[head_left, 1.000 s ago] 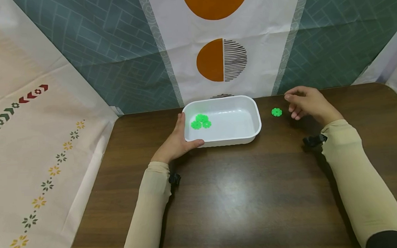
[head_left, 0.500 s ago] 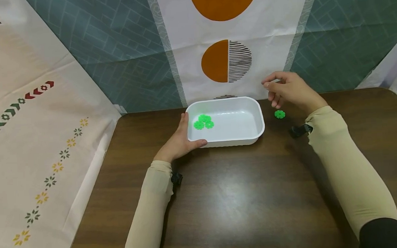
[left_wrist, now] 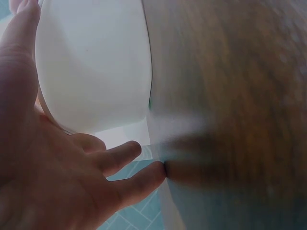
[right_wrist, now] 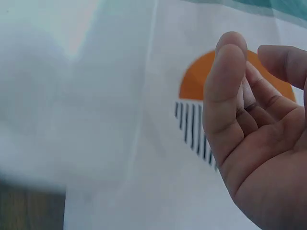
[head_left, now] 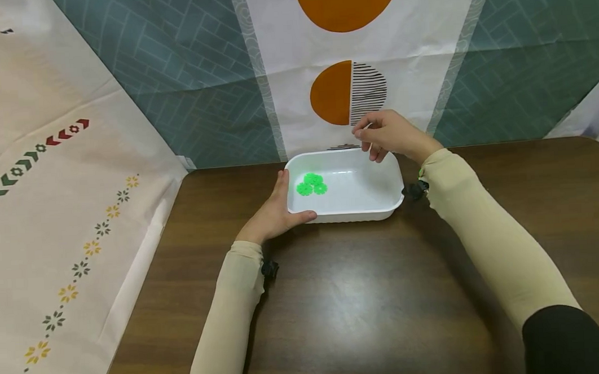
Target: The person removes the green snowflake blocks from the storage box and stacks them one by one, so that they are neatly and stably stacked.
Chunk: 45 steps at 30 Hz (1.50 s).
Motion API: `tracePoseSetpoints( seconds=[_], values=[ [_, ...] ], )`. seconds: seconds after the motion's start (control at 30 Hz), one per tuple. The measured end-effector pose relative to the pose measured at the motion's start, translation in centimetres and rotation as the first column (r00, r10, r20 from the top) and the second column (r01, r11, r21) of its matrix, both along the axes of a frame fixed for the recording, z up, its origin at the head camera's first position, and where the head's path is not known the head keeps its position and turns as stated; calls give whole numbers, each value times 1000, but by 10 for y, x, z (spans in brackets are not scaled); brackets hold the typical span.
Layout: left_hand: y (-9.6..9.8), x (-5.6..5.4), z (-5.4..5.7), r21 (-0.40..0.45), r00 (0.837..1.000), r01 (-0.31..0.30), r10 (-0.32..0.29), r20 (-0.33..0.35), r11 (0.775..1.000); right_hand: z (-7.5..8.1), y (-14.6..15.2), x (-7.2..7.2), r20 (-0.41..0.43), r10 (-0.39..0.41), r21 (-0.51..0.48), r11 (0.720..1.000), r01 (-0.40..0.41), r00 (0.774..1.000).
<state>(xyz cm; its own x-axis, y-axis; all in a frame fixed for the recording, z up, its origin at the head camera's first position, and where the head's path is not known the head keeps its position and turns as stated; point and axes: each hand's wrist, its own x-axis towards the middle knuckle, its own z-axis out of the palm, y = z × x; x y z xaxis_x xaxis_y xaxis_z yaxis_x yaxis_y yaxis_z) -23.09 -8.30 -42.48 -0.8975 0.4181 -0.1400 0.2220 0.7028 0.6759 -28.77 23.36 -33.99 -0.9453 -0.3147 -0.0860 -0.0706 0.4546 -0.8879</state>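
My left hand holds the left end of a white plastic tray, its thumb along the near rim. In the left wrist view some fingers spread past the tray's end, one fingertip at the tabletop. Inside the tray, at its left, lie three green flower-shaped discs. Above the tray's far right corner is my right hand, fingers loosely bent. The right wrist view shows its thumb and forefinger apart with nothing between them. A green disc right of the tray is almost wholly hidden by the right sleeve.
The brown wooden table reaches toward me in front of the tray. Just behind its far edge hangs a patterned cloth with orange circles. Another white printed cloth hangs on the left.
My right hand has moved left, from beside the lone green disc to over the tray. The left hand stays at the tray's end. The whole view has shifted slightly.
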Motion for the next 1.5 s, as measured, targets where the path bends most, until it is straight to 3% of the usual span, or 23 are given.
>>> tracePoseSetpoints(
  seconds=[0.33,0.5,0.63,0.77,1.0,1.13,1.37,1.5],
  values=[
    [-2,-1,-2,21,1000,1,-1,9,1000,-17,-48,-26,4,180,34,983,-180,984],
    [-3,-1,-2,7,1000,21,-21,4,1000,-27,-73,-33,61,317,121,939,-322,946],
    [-2,-2,-1,11,999,34,-34,2,999,-43,-86,-37,101,370,215,898,-384,923],
    [-2,-3,-1,16,999,36,-36,8,999,-60,-93,-38,92,372,299,875,-382,924],
    [-2,-3,-2,7,1000,28,-27,-2,1000,-76,-97,-37,50,388,408,833,-373,920],
    [-2,-2,-1,3,1000,23,-23,-3,1000,-80,-96,-36,10,414,480,796,-368,910],
    [-1,-1,1,-1,1000,23,-23,0,1000,-81,-97,-37,-15,412,503,791,-349,911],
    [-1,-1,1,1,1000,21,-21,7,1000,-79,-100,-36,-56,432,548,767,-334,900]
  ],
)
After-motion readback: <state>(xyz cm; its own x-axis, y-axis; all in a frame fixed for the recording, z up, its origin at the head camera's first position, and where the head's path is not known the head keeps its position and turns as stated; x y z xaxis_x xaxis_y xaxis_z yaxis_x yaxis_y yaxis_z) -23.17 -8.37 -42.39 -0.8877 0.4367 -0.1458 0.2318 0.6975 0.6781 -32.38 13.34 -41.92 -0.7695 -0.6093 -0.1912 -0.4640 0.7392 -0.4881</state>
